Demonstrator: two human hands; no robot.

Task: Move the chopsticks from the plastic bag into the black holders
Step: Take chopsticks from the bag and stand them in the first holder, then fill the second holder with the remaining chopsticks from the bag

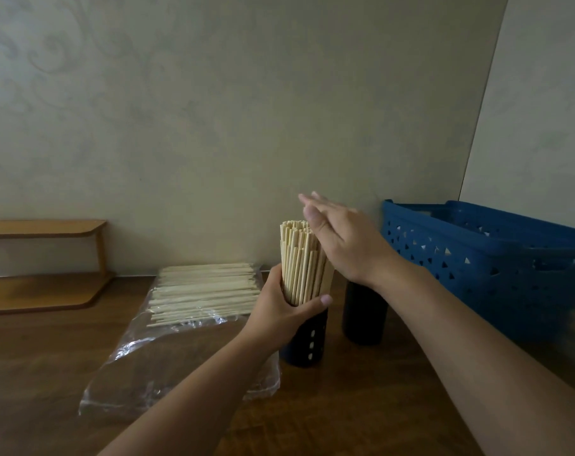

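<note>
Wooden chopsticks half moved: one holder filled, one waiting.

Left hand (281,311) grips the near black holder (307,340) packed with a chopstick bundle (301,261); right hand (342,240) hovers flat, fingers straight, over its tips. Second holder (365,312) looks unfilled; more loose chopsticks (207,291) lie in the plastic bag (167,357).

The chopsticks (301,261) gripped by the left hand's fingers (315,306) are pale cream, and so is the heap (205,292) in the clear, glossy bag (167,366) left of those fingers. Below them the holder (307,343) is black with a column of small pale holes; a second holder (365,311) is plain black. Right of the fingers, the basket (483,258) is deep blue, pierced with triangles. The counter (361,406) is dark brown woodgrain, the shelf (45,258) honey-coloured wood, the wall (246,110) greenish beige with faint swirls.
</note>
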